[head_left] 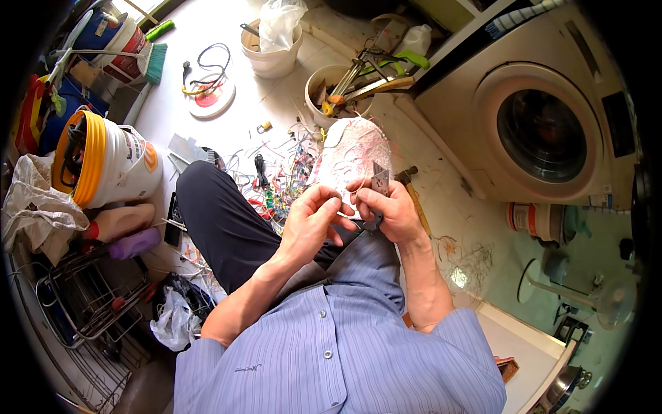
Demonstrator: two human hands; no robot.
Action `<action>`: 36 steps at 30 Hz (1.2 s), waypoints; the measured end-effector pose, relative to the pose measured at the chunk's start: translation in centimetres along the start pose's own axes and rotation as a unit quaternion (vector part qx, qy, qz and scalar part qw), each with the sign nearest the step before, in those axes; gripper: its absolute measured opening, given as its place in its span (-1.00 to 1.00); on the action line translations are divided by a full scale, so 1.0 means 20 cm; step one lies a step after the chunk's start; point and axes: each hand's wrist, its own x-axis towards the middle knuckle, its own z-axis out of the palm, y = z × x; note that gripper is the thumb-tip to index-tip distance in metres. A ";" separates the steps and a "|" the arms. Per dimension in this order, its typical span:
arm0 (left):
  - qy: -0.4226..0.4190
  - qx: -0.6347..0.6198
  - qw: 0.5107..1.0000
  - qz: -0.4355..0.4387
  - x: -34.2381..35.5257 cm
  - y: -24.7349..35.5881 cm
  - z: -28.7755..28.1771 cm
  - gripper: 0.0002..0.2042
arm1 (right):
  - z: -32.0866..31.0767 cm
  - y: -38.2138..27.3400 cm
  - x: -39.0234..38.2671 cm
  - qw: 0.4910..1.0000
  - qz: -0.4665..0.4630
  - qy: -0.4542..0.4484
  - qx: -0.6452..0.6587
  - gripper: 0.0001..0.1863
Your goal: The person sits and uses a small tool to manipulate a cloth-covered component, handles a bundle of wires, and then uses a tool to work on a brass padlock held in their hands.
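My right hand (392,210) is closed around a utility knife (380,181), its grey metal part pointing up and away from me and its dark end showing below the fingers. My left hand (314,217) is held close beside it, thumb and forefinger pinched together. A thin pale wire (353,194) runs between the two hands; its end in the left fingers is too small to make out. Just beyond the hands is a crumpled pinkish-white cloth (355,148), draped over what seems to be my right knee. Loose coloured wires (276,172) lie heaped on the floor to its left.
A hammer (416,203) lies right of the cloth. Beyond stand a bucket of tools (318,86) and a white bucket (274,63) holding a plastic bag. A washing machine (455,103) is at right; a yellow-rimmed bucket (127,165) and wire rack (89,297) are at left.
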 end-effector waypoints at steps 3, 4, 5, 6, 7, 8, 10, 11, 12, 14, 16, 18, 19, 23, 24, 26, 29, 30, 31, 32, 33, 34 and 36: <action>0.000 0.018 1.000 0.002 -0.01 0.02 0.01 -0.85 | -0.03 0.02 0.01 0.999 -0.002 0.033 0.031 -0.81; -0.001 0.024 1.000 0.002 -0.01 0.02 0.02 -0.85 | -0.04 0.03 0.01 0.998 -0.006 0.045 0.035 -0.81; 0.003 0.032 0.999 0.015 -0.01 0.01 0.02 -0.85 | -0.04 0.03 0.01 0.998 -0.004 0.055 0.031 -0.81; 0.008 0.040 0.999 0.027 -0.02 -0.01 0.02 -0.85 | -0.03 0.03 0.02 0.997 -0.003 0.066 0.027 -0.82; 0.012 0.048 0.998 0.040 -0.02 -0.01 0.02 -0.85 | -0.03 0.03 0.02 0.997 -0.002 0.076 0.022 -0.82; 0.010 0.055 0.998 0.039 -0.02 -0.02 0.03 -0.86 | -0.04 0.03 0.01 0.996 -0.001 0.084 0.022 -0.84; 0.012 0.095 0.994 0.056 -0.03 -0.03 0.03 -0.87 | -0.03 0.04 0.02 0.994 0.003 0.103 0.020 -0.85; 0.013 0.114 0.991 0.065 -0.03 -0.03 0.03 -0.87 | -0.03 0.03 0.02 0.993 0.004 0.113 0.019 -0.85; 0.010 0.121 0.990 0.075 -0.03 -0.04 0.03 -0.87 | -0.03 0.04 0.02 0.994 0.001 0.111 0.022 -0.86; 0.004 0.135 0.986 0.096 -0.02 -0.06 0.03 -0.87 | -0.03 0.05 0.02 0.994 -0.005 0.105 0.030 -0.88; -0.004 0.167 0.978 0.125 -0.02 -0.06 0.04 -0.88 | -0.04 0.05 0.02 0.995 -0.005 0.097 0.031 -0.88; -0.002 0.197 0.971 0.135 -0.02 -0.07 0.04 -0.88 | -0.03 0.04 0.01 0.995 -0.005 0.091 0.039 -0.88; 0.004 0.209 0.969 0.131 -0.02 -0.06 0.04 -0.88 | -0.03 0.04 0.01 0.995 -0.005 0.088 0.047 -0.88; 0.012 0.259 0.955 0.146 -0.01 -0.08 0.04 -0.88 | -0.01 0.02 0.00 0.995 -0.015 0.072 0.067 -0.86; 0.013 0.273 0.948 0.162 -0.01 -0.08 0.04 -0.88 | -0.01 0.02 0.00 0.997 -0.016 0.070 0.020 -0.86; 0.016 0.301 0.934 0.194 0.00 -0.09 0.04 -0.88 | -0.01 0.03 0.00 0.995 -0.016 0.061 -0.073 -0.85; 0.031 0.352 0.903 0.244 -0.01 -0.08 0.04 -0.87 | 0.03 0.00 -0.01 0.994 -0.003 0.044 -0.099 -0.85; 0.033 0.347 0.906 0.240 -0.01 -0.07 0.05 -0.87 | 0.01 0.01 0.00 0.995 0.002 0.038 -0.090 -0.84; 0.035 0.341 0.909 0.236 -0.02 -0.06 0.06 -0.86 | 0.01 0.01 0.00 0.995 0.002 0.044 -0.085 -0.84; 0.037 0.336 0.912 0.232 -0.03 -0.06 0.06 -0.86 | 0.01 0.01 -0.01 0.996 0.001 0.049 -0.078 -0.84; 0.039 0.326 0.918 0.224 -0.03 -0.06 0.06 -0.86 | 0.01 0.01 -0.01 0.996 0.001 0.055 -0.072 -0.84; 0.041 0.315 0.923 0.215 -0.03 -0.06 0.06 -0.86 | 0.00 0.01 -0.01 0.996 0.001 0.054 -0.072 -0.84; 0.044 0.276 0.941 0.189 -0.03 -0.06 0.06 -0.86 | -0.02 0.02 -0.01 0.996 -0.001 0.054 -0.070 -0.84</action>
